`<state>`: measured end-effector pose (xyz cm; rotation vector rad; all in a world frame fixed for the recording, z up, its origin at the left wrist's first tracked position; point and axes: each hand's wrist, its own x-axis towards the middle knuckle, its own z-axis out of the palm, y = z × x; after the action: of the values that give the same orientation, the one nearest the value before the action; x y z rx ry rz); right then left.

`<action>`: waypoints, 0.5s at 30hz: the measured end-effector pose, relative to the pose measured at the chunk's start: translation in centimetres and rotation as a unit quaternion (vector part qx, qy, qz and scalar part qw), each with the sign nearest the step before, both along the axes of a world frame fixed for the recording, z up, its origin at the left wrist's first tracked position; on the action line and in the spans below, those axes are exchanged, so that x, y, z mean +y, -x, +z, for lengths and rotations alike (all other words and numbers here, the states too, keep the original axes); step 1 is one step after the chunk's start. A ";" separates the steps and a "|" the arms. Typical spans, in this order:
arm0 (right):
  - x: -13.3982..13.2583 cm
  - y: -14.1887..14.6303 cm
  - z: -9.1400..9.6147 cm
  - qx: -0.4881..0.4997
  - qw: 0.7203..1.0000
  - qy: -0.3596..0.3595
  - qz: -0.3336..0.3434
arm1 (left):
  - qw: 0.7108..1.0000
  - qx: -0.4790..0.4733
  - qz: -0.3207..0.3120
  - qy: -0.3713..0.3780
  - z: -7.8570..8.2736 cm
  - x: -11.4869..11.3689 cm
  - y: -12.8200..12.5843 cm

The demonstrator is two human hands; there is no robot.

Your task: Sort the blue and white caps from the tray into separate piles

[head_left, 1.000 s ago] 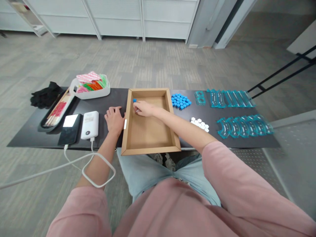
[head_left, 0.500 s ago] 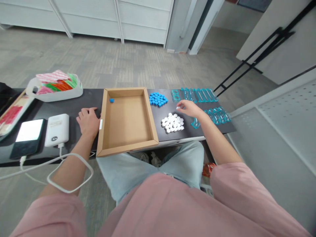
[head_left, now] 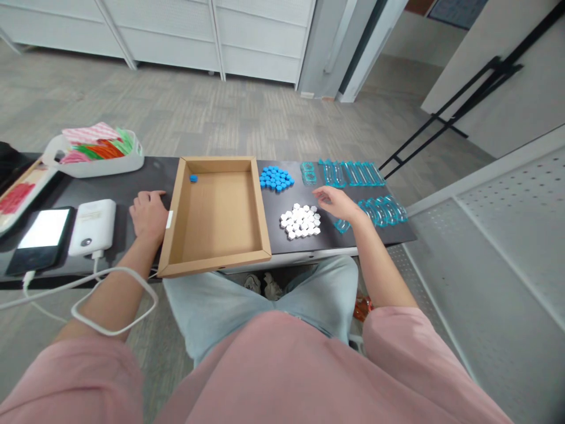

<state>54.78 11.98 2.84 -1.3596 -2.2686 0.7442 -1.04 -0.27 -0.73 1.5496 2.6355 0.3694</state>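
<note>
My left hand point(head_left: 148, 213) lies flat on the black table point(head_left: 145, 176), fingers spread, touching the left wall of a shallow cardboard tray point(head_left: 170, 235). One blue hexagon piece point(head_left: 193, 178) sits in the tray's far left corner. My right hand point(head_left: 338, 203) hovers just right of a pile of white hexagon pieces point(head_left: 301, 221). Its fingers are drawn together in a loose pinch pointing left, and what they hold, if anything, is too small to tell. A pile of blue hexagon pieces point(head_left: 276, 178) lies beyond the white ones.
Teal curved track pieces point(head_left: 382, 210) and straight ones point(head_left: 351, 173) lie at the right end. To the left are a white power bank point(head_left: 92, 219) with its cable, a phone point(head_left: 39, 232), and a white bin of coloured strips point(head_left: 97, 154).
My right hand left the blue piece in the tray's far corner and swung right to the white pile, then dropped slightly toward it. The view turned right. My left hand stayed put.
</note>
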 end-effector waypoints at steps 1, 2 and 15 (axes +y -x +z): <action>0.0 1.0 0.3 0.008 1.000 -0.016 0.020 | 1.000 0.000 -0.001 -0.005 -0.1 0.0 0.1; 0.0 2.3 0.7 0.019 0.998 -0.030 0.046 | 1.000 0.000 -0.002 -0.010 -0.2 0.0 0.2; 3.3 35.4 -0.1 -0.090 0.966 -0.018 0.241 | 0.999 -0.012 0.011 -0.030 0.2 -0.2 -0.5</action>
<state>19.36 15.32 2.75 -0.8901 -2.7872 0.7428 -0.51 -0.42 -0.51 1.5235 2.6493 0.4709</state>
